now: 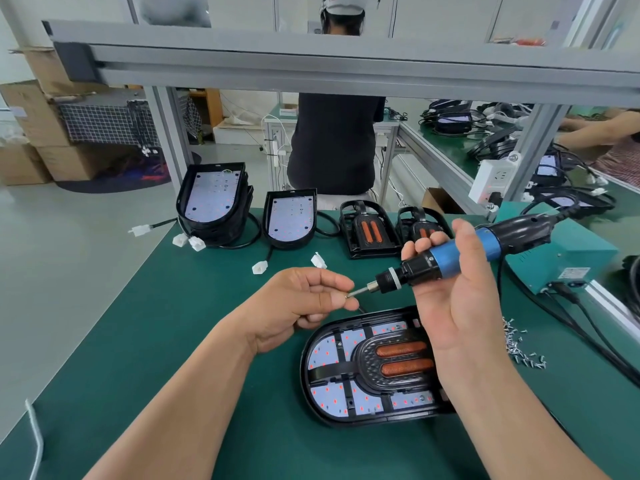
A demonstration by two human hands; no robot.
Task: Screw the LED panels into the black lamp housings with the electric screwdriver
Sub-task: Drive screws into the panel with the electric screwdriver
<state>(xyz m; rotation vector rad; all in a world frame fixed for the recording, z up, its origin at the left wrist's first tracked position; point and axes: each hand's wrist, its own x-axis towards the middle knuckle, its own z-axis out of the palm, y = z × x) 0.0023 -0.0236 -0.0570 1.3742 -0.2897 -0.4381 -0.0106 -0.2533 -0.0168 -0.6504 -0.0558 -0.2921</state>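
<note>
Loading a screw onto the driver bit.
Left hand [304,299] pinches a small silver screw [347,295] at the tip; right hand [453,306] grips the blue-and-black electric screwdriver [460,252] above the black oval lamp housing [304,379] with its white LED panel [323,353], likely unfinished. More housings [246,202] wait far left; green mat [173,323] lies open near left.

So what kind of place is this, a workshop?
Probably a factory lamp assembly line: black lamp housings holding LED panels stand along a green workbench, loose screws lie piled on it, and the right hand holds an electric screwdriver.
</note>
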